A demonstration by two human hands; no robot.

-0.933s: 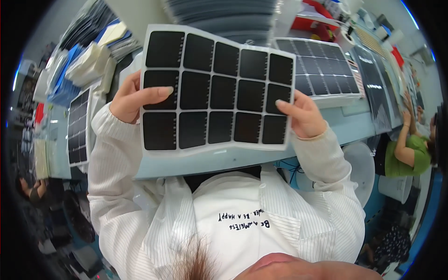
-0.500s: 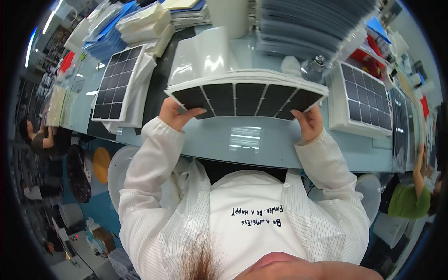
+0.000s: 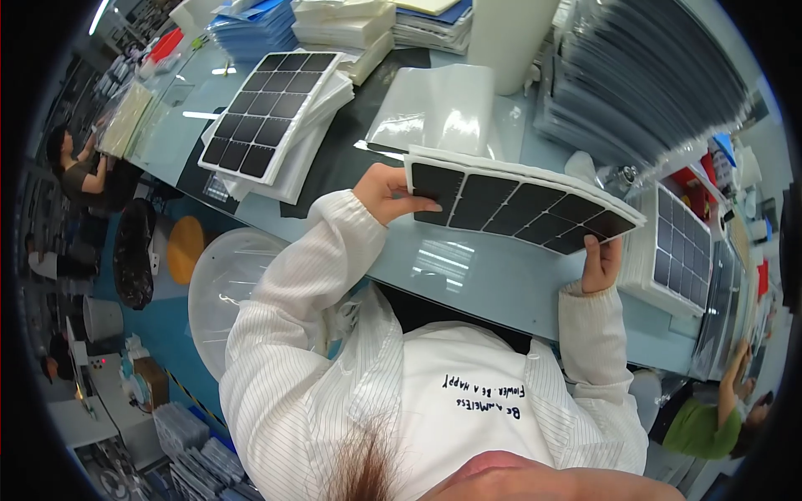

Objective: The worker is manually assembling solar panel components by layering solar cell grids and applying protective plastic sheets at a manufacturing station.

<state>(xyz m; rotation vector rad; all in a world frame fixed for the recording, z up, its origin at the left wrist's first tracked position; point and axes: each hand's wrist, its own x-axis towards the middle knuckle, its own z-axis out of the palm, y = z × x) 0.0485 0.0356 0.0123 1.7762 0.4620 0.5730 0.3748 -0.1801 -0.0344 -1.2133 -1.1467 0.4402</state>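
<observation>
Both my hands hold a small stack of solar panels with dark cells and white edges [image 3: 522, 204], raised on edge above the table and bowed along its length. My left hand [image 3: 387, 196] pinches the left end, thumb on the dark face. At the right end, my right hand [image 3: 601, 263] grips the lower corner, with its thumb also on the face. The fingers behind the panels are partly hidden. To the left lies another pile topped by a solar panel [image 3: 267, 117]. Close by my right hand stands a neat pile of solar panels [image 3: 681, 242].
A clear plastic sheet [image 3: 434, 104] lies behind the held panels, near a white cylinder [image 3: 514, 42]. A tall stack of film-wrapped sheets [image 3: 643, 75] rises at the back right. Wrapped white bundles [image 3: 342, 33] stand at the back left. Other people work at both sides.
The view has turned, so the table and the held panels now slant down to the right. Both hands keep their grip on the panel ends.
</observation>
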